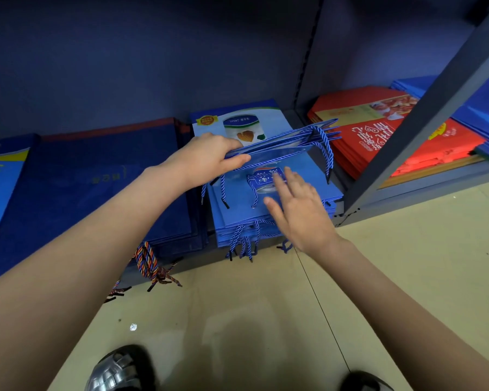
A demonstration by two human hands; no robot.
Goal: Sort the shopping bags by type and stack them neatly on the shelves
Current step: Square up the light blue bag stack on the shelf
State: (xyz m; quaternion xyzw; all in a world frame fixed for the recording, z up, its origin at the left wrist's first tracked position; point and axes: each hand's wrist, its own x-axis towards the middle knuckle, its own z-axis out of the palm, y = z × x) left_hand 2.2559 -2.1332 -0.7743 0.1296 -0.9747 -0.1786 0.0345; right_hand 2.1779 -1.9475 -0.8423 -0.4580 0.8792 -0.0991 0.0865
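A stack of light blue paper shopping bags (237, 204) with blue rope handles lies flat on the bottom shelf, middle. My left hand (209, 156) grips the edge of a few blue bags (288, 142) and holds them tilted up above the stack. My right hand (297, 210) lies flat with straight fingers on the top bag of the stack, near its printed label. Behind the stack lies a white and blue bag (237, 122) printed with a can.
Dark blue bags (110, 179) lie in a pile to the left, with multicoloured rope handles (147, 261) hanging over the shelf edge. Red bags (378, 136) and more blue bags (486, 108) fill the right bay behind a grey shelf post (424, 119). Beige floor and my shoes are below.
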